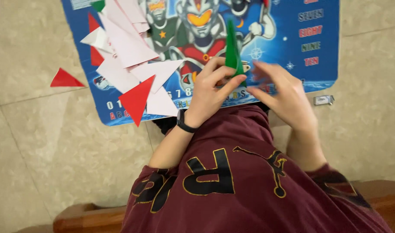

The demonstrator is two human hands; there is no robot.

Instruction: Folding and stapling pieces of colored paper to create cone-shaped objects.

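One green folded paper piece (232,49) stands upright, pinched between thumb and fingers of the left hand (210,88) above the blue mat's (318,73) lower edge. Just beside it, the right hand (281,92) is blurred, fingers spread, holding nothing. White and red paper triangles (132,64) lie piled on the mat's left side; one red triangle (65,79) lies on the floor (42,138).

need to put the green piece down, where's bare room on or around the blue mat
The blue mat is bare on its right side, beyond the right hand. The tiled floor left of the mat is open, apart from one red triangle. The mat's left half is crowded with a paper pile. The left hand holds the green paper.
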